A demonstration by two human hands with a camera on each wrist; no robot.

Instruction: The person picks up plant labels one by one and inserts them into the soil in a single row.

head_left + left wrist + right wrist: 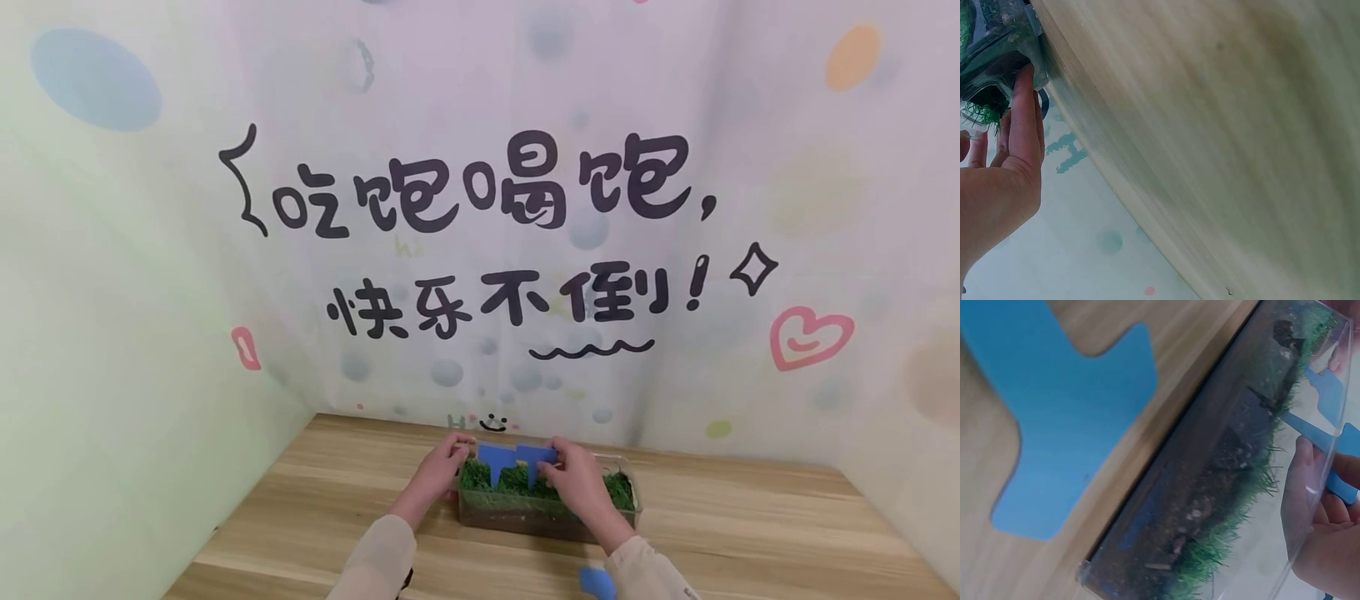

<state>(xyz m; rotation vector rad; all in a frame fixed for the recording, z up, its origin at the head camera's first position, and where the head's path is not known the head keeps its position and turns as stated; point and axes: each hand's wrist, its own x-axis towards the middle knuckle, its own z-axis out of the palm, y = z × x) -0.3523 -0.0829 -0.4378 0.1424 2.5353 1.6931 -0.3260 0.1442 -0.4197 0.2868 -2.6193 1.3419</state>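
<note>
A clear plastic planter box holds dark soil topped with green grass. My left hand grips the box's left end; in the left wrist view its fingers lie along the end wall and the thumb is mostly cut off. My right hand pinches a blue T-shaped plant label, whose stem goes down into the grass and soil. Left of it, a second blue plant label stands upright in the planting, close beside the first.
Another blue plant label lies flat on the wooden table in front of the box, near the right forearm. A white wall sheet with printed writing rises behind the table.
</note>
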